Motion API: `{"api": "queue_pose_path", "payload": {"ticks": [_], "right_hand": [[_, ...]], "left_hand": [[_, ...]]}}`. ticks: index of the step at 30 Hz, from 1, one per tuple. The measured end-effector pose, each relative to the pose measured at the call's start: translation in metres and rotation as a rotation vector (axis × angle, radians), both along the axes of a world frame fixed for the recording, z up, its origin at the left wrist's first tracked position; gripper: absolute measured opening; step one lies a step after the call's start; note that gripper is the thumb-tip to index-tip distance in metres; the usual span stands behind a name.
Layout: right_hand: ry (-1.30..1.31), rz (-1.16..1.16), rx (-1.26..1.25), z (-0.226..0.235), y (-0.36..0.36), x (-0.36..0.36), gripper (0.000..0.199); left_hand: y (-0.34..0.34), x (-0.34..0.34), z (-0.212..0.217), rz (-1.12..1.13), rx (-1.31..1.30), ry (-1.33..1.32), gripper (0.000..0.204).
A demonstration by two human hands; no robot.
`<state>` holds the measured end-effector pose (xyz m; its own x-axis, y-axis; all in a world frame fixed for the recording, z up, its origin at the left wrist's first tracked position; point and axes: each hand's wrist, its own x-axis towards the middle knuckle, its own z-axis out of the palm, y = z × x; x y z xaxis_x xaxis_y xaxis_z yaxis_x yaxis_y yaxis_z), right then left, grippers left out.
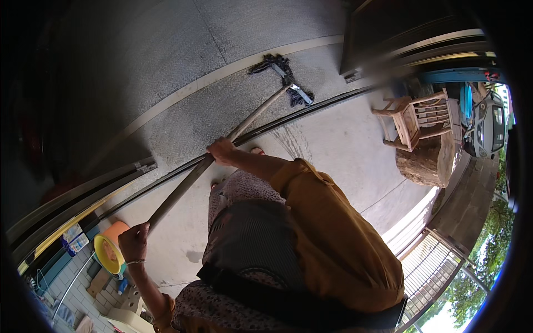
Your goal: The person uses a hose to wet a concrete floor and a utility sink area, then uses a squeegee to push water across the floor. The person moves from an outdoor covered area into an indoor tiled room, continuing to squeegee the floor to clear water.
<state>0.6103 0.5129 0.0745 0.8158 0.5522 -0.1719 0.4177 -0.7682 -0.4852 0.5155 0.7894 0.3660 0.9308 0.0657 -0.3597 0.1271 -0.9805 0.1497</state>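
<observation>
A mop (pixel 252 119) with a long wooden handle slants from the lower left up to the right. My left hand (pixel 134 242) is closed round the handle's near end, at the lower left. Farther along, about the middle of the handle, my right hand (pixel 221 151) grips it too. Dark, stringy mop strands (pixel 292 95) hang from a pale metal clamp and lie on the grey floor beyond the door track. Around the head the floor looks damp.
A dark door track (pixel 283 126) crosses between me and the mop head. On the right, a wooden chair (pixel 408 123) stands by a tree-stump block (pixel 425 164), with a parked car (pixel 489 129) behind. A yellow basin (pixel 105 252) sits at the lower left. Wet streaks mark the pale floor.
</observation>
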Motion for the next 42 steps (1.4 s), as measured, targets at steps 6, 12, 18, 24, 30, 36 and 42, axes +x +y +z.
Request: {"api": "queue_pose_path", "payload": {"ticks": [6,12,18,24,30,36,42], "right_hand": [[-0.130,-0.204,-0.131,-0.027,-0.183,0.026,0.017],[-0.325,-0.374,-0.152,-0.064,-0.246,0.017,0.006],[-0.210,-0.304,-0.184,-0.045,-0.181,-0.018,0.010],[-0.245,-0.148,0.030,-0.027,-0.076,-0.074,0.007],[-0.214,-0.013,0.053,-0.036,-0.036,-0.089,0.007],[-0.098,0.077,0.007,-0.050,-0.100,-0.022,0.011],[-0.449,-0.477,-0.392,-0.053,-0.185,0.068,0.019]], "left_hand": [[-0.153,0.033,-0.066,-0.222,-0.236,-0.051,0.039],[-0.211,0.033,-0.085,-0.244,-0.272,0.050,0.040],[-0.164,-0.021,-0.067,-0.088,-0.308,0.060,0.025],[-0.080,-0.084,-0.015,0.242,-0.265,0.316,0.028],[-0.043,-0.087,-0.012,0.201,-0.258,0.514,0.030],[-0.069,-0.045,-0.072,0.320,-0.301,0.650,0.037],[-0.177,0.060,-0.102,0.048,-0.491,0.385,0.033]]}}
